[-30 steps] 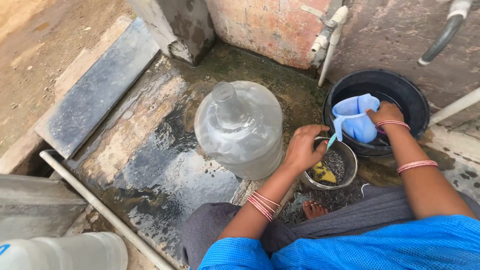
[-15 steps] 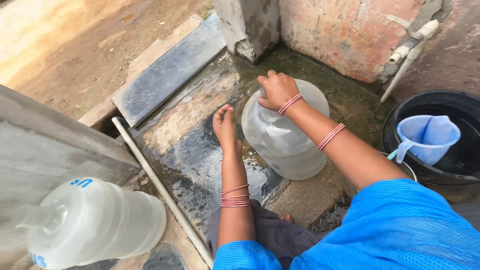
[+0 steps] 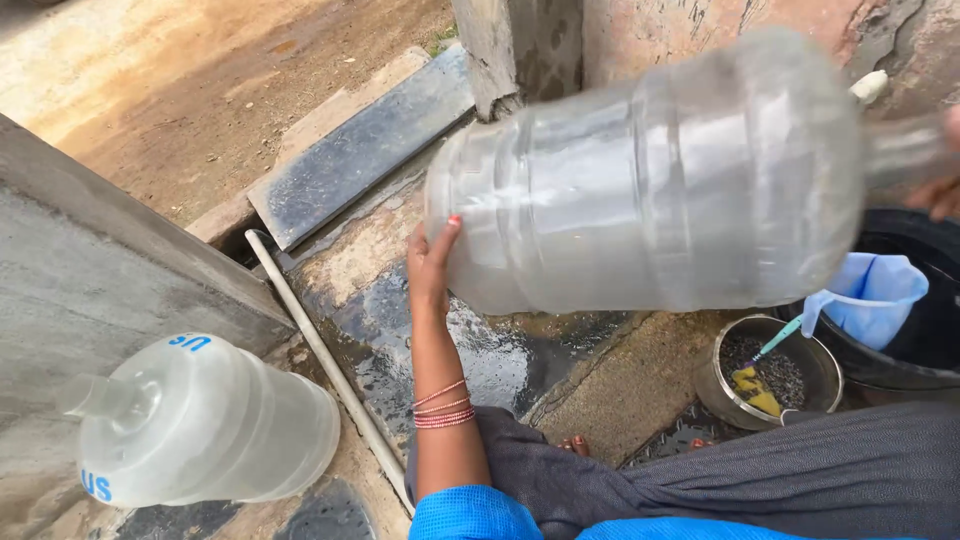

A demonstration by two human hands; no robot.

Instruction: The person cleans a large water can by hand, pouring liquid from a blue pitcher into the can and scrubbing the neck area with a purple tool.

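Clear plastic water jug (image 3: 660, 180) now off the wet slab (image 3: 400, 300), tipped sideways; left hand (image 3: 432, 262) flat under its base, right hand (image 3: 940, 185) gripping the neck.

Left hand (image 3: 432, 262) — nails painted red; a stack of thin red and pink bangles (image 3: 443, 405) at the wrist. Bright blue short sleeve (image 3: 470, 512) at the upper arm. Dark grey finely striped cloth skirt (image 3: 780, 470) over the lap — toes (image 3: 574, 446) bare at its edge.
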